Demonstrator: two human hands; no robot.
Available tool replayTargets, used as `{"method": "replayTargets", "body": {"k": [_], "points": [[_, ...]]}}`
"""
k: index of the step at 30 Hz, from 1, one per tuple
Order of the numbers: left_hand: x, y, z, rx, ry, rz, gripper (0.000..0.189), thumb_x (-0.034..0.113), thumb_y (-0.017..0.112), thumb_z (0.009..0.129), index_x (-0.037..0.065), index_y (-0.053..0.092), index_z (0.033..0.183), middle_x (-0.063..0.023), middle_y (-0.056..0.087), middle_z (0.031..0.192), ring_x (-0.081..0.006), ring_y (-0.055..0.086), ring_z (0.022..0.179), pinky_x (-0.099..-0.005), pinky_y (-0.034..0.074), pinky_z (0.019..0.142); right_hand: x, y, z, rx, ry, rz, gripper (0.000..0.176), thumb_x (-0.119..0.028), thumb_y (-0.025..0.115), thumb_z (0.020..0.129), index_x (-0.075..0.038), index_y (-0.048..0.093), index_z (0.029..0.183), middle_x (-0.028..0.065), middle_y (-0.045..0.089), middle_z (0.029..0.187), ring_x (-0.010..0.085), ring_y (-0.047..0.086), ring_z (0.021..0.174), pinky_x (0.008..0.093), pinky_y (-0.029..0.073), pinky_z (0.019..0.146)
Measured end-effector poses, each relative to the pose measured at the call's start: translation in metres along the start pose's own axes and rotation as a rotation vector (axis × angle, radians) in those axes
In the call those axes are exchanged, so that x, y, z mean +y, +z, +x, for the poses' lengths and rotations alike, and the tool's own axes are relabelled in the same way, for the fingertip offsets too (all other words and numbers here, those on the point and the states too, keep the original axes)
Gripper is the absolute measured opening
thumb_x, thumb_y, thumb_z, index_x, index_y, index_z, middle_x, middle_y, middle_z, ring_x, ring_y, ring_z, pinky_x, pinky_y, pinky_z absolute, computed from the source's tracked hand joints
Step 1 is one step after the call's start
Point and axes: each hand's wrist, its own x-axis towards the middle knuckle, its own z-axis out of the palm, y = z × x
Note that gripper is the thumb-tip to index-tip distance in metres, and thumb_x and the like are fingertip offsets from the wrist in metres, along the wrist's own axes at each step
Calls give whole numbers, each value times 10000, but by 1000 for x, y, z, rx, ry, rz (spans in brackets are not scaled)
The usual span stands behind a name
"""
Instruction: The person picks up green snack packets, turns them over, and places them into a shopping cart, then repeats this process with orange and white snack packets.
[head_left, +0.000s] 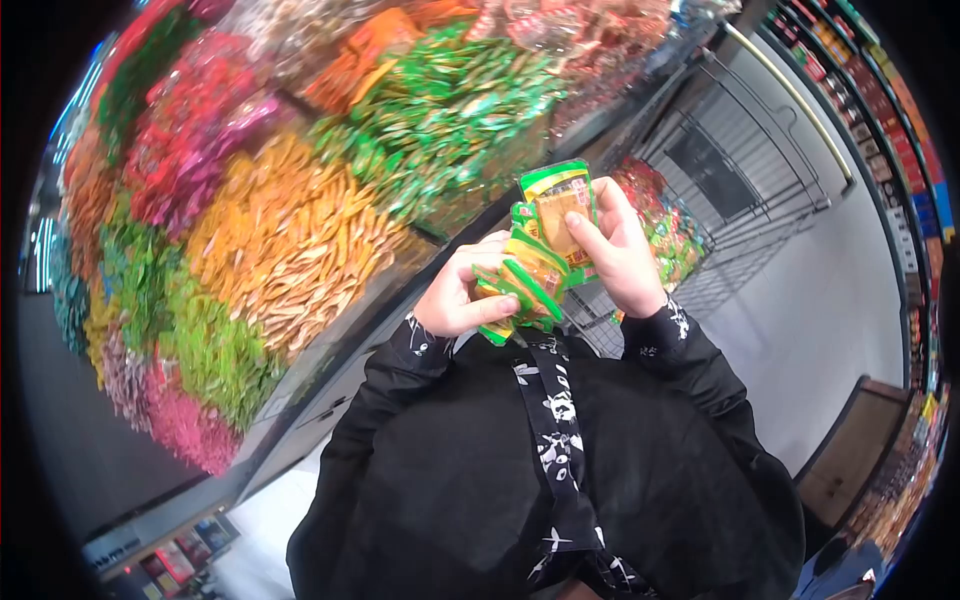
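Several green-and-yellow snack packets (530,275) are bunched in my left hand (460,290), its thumb pressed over the lowest ones. One flat packet (562,215) with a green and yellow border and a brown middle is pinched between the thumb and fingers of my right hand (622,250). That packet stands upright, touching or overlapping the top of the bunch. Both hands are close together in front of my chest. Behind my right hand, red and green packets (672,240) lie in a wire shopping cart (740,200).
A large bin display (290,240) of wrapped goods in orange, green, red and pink runs along the left and top. Its dark edge passes just beyond my left hand. Stocked shelves (880,130) line the right, with a brown crate (855,450) at the lower right.
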Motion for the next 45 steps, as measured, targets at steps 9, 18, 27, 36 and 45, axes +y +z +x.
{"method": "replayTargets", "body": {"k": [9,18,27,36,45], "points": [[22,-37,-79,561,72,-463,253,169,620,837,-25,597,998,-108,596,1040,-197,554,1022,-351,445,879,13,106,56,-39,-181,52,207,-79,543,912,-41,402,1059,69,608,986,70,571,848,220,472,706],[27,-84,-145,786,13,-467,220,83,591,822,-13,556,1016,-122,606,994,-202,593,907,-332,460,839,27,170,90,-143,-117,-73,193,-108,560,903,-42,439,1038,45,597,993,75,566,880,224,462,760],[65,-126,-153,479,-66,-116,287,205,672,742,-13,634,925,-178,588,1083,-297,553,1009,-367,404,872,11,184,130,-743,333,-64,284,-85,592,866,-14,484,1119,22,578,1055,81,542,967,252,439,848],[66,-98,-122,1513,334,-609,414,250,506,932,39,420,1278,-137,544,1195,-295,498,1166,-458,424,973,17,193,155,-544,112,-22,190,-78,566,893,-56,439,1032,25,604,956,71,577,840,220,481,735],[45,-86,-99,1654,32,-625,352,308,442,968,77,458,1234,-53,568,1164,-189,573,1051,-380,472,904,42,203,141,-448,104,282,244,-81,570,896,-65,434,1098,41,558,1077,89,530,988,261,427,873]]}}
